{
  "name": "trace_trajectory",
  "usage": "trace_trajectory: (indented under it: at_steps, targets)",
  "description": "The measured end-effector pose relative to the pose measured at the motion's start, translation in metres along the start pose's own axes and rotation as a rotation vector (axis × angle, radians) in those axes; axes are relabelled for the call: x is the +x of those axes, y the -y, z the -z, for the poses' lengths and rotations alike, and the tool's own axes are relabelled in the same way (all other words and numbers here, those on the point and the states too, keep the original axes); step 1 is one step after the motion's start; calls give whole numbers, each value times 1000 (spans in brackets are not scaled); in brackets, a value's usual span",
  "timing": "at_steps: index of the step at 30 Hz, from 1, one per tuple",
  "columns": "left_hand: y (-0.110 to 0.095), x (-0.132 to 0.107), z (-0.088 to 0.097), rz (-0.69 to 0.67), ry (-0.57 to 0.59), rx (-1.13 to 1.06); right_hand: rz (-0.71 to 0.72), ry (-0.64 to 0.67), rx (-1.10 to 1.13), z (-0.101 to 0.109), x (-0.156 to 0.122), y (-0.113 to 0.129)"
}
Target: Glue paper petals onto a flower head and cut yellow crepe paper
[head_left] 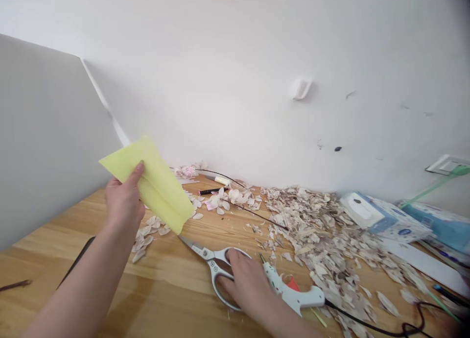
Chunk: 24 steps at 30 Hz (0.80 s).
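Note:
My left hand (125,196) pinches a yellow sheet of paper (157,186) with the thumb on top, raised above the table's left part. The sheet has a fold or crease along it. In my right hand (249,281) are the scissors (213,259), fingers through the handle loops. Their blades point up and left, and the tip appears close to the paper's lower corner; whether it touches I cannot tell. Right beside my right hand lies a white glue gun (293,291), partly covered by my wrist, its black cord running right.
Dried petals (323,230) are heaped at the right, with a smaller group (145,237) near my left hand. Behind are petal flowers on stems (229,198) and a black marker (213,191). A tissue box (385,218) stands at the wall; a grey panel (47,137) rises at left.

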<state>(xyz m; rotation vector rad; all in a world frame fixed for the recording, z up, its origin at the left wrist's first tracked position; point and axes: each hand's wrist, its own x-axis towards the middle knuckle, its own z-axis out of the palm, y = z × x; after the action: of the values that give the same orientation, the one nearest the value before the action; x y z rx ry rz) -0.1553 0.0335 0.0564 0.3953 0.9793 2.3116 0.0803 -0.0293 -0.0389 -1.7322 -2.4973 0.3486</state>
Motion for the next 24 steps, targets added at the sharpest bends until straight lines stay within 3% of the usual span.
trace_trajectory:
  at_steps: [7,11,14,17,21,24]
  targets:
    - [-2,-19,-6,118,116,14,47,-77,54,6,12,-5]
    - [-3,-25,-6,196,199,24,47,-236,146,19,13,3]
    - [-3,-32,-7,284,261,33,88,-395,329,28,18,14]
    - [-3,-38,-9,381,297,50,100,-447,593,32,26,22]
    - [2,-30,-9,401,208,81,66,-350,750,33,30,20]
    - [7,-4,-9,340,91,105,43,-285,852,35,29,6]
